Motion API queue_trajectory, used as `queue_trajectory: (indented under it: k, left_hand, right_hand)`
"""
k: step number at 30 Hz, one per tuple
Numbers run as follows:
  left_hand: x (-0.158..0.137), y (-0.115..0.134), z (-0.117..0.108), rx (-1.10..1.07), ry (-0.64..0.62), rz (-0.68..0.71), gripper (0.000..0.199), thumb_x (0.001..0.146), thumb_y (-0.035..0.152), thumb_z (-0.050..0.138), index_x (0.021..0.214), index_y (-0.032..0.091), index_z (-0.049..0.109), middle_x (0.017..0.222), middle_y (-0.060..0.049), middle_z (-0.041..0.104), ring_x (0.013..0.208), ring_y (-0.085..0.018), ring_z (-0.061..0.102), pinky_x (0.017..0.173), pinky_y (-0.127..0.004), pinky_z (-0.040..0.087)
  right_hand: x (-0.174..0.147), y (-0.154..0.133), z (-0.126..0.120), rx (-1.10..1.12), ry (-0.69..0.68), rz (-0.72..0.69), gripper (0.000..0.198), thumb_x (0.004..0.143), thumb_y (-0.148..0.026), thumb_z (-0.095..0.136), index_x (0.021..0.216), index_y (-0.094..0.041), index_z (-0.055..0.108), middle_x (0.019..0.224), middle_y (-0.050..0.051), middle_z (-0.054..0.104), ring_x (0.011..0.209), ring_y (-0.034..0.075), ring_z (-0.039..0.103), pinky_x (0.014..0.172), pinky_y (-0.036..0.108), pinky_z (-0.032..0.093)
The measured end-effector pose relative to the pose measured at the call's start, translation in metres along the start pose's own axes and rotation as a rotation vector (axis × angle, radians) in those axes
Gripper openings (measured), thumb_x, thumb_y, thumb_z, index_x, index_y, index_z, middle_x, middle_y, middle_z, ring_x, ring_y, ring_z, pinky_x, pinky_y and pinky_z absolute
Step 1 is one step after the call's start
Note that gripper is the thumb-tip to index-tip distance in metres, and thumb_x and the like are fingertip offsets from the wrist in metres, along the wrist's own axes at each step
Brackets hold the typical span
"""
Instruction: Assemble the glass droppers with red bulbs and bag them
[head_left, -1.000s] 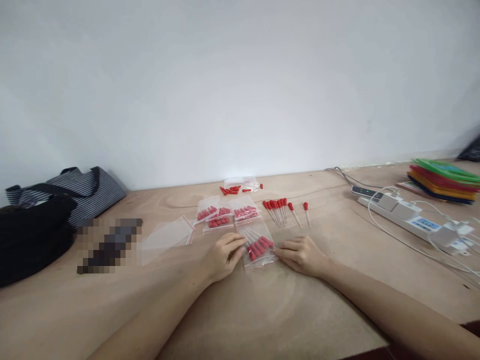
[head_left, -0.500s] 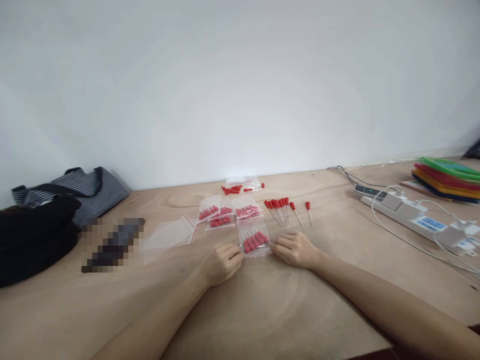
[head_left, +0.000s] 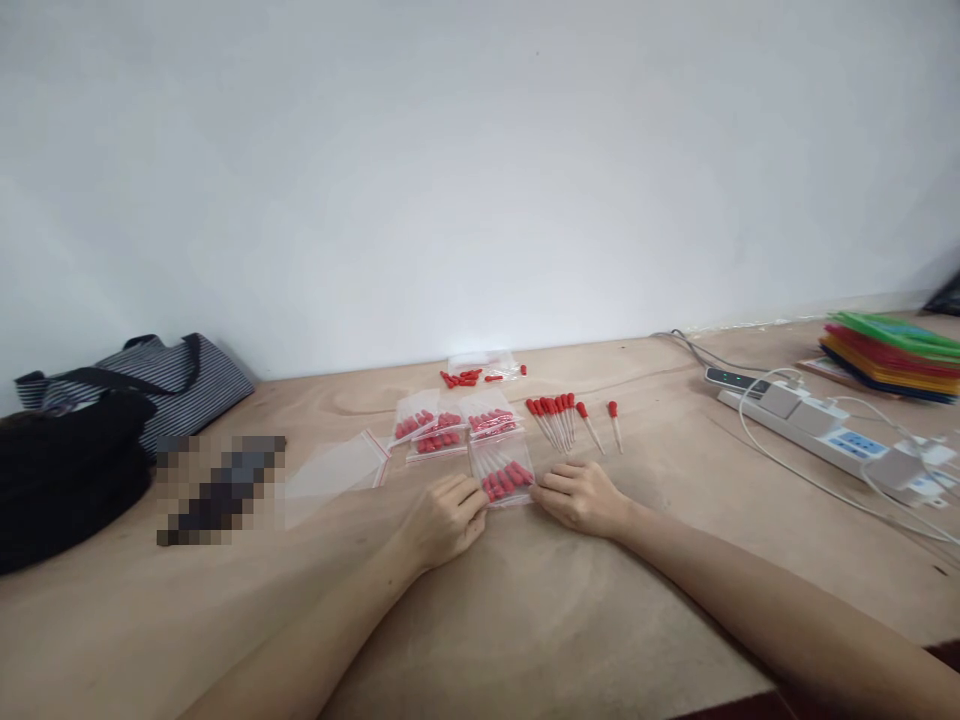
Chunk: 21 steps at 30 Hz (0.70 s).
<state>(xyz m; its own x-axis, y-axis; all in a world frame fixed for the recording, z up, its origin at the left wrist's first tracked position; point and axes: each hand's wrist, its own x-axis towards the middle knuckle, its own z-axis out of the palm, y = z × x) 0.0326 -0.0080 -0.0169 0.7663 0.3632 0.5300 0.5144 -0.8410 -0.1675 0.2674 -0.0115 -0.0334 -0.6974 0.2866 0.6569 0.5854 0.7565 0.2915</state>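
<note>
Flat on the table lies a clear zip bag (head_left: 501,462) with several red-bulbed glass droppers inside, bulbs toward me. My left hand (head_left: 448,518) is closed at the bag's lower left corner, fingers curled. On the opposite side, the fingertips of my right hand (head_left: 579,497) pinch the lower right edge. Both thumbs are partly hidden. Just beyond are filled dropper bags (head_left: 439,438) and another filled bag (head_left: 489,415). Loose droppers (head_left: 555,420) fan out beyond my right hand, with two single ones beside them.
Flat unfilled zip bags (head_left: 337,468) lie left of my left hand. Loose red bulbs (head_left: 461,379) sit near the wall. A white power strip (head_left: 817,435) with cables and stacked coloured folders (head_left: 892,355) occupy the right. At left are a striped bag (head_left: 214,385) and a black cloth item (head_left: 75,480).
My right hand has shifted slightly left, with its fingers closer in on the bag's edge. The bag's near edge sits a little farther from me. The view has moved slightly.
</note>
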Motion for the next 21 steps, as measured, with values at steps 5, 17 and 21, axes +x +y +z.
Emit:
queue_trajectory:
  k: [5, 17, 21]
  left_hand:
    - [0.013, 0.01, 0.009, -0.048, 0.061, 0.052, 0.025, 0.087, 0.013, 0.037, 0.077, 0.015, 0.06, 0.073, -0.005, 0.06, 0.066, -0.015, 0.054, 0.06, -0.026, 0.045]
    - [0.017, 0.013, 0.006, 0.11, 0.077, 0.171, 0.03, 0.087, 0.011, 0.036, 0.065, 0.014, 0.056, 0.06, -0.003, 0.054, 0.057, -0.015, 0.05, 0.053, -0.028, 0.04]
    - [0.009, 0.008, 0.001, 0.171, 0.106, 0.227, 0.025, 0.086, 0.009, 0.039, 0.07, 0.013, 0.057, 0.06, -0.003, 0.054, 0.056, -0.014, 0.049, 0.054, -0.028, 0.04]
  right_hand:
    - [0.006, -0.005, 0.003, -0.016, 0.006, -0.021, 0.023, 0.087, -0.017, 0.04, 0.074, -0.017, 0.059, 0.06, 0.0, 0.056, 0.056, 0.009, 0.045, 0.052, 0.026, 0.025]
    - [0.014, -0.011, 0.001, 0.035, 0.009, -0.041, 0.025, 0.083, -0.013, 0.039, 0.062, -0.017, 0.051, 0.054, -0.002, 0.049, 0.051, 0.009, 0.04, 0.05, 0.027, 0.018]
    - [0.013, -0.012, -0.003, 0.043, 0.01, -0.029, 0.025, 0.083, -0.013, 0.038, 0.061, -0.017, 0.051, 0.054, -0.002, 0.048, 0.05, 0.008, 0.039, 0.05, 0.026, 0.019]
